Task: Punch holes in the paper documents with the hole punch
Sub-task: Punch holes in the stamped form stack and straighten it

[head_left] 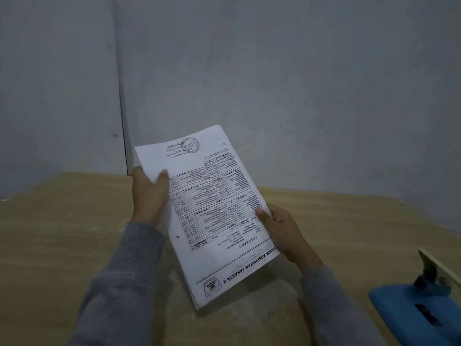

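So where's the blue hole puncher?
In the head view the blue hole punch sits on the wooden table at the bottom right corner, just right of the right hand holding the paper stack.

left hand [149,196] and right hand [282,228] both raised forward, thumbs on top, fingers curled in a grip.

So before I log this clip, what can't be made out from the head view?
- Blue metal hole punch: cut off by the right and bottom edges.
- White printed paper stack: table text too small and blurred; lower sheets hidden under the top one.
- Left hand and right hand: fingers hidden behind the stack, only thumbs show on top.
- Second punched hole: none visible besides one at the left margin.
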